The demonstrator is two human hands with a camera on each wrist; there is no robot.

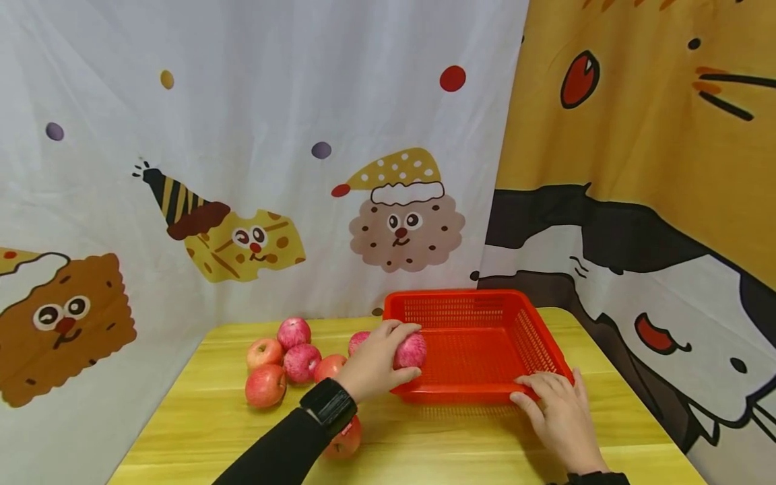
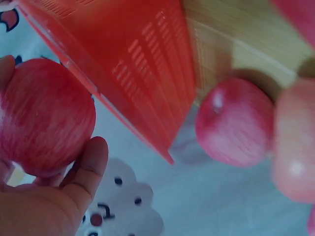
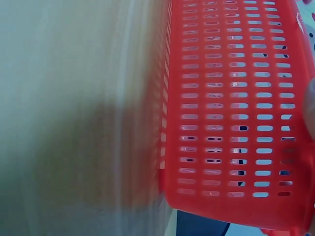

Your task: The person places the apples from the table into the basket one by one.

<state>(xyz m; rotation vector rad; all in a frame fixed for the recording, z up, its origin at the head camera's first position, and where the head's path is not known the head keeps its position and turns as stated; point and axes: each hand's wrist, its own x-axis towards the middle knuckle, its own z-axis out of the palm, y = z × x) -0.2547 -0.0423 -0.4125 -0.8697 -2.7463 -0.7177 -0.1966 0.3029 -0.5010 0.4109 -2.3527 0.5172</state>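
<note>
I see a black left sleeve, chunky black wristband at its end, another black band or cuff on the right.

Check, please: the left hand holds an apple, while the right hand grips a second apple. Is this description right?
Not fully. The mistake concerns the right hand: in the head view, it grips the rim of the red basket, not fruit. The left hand does hold an apple.

Eight apples, one basket
</note>
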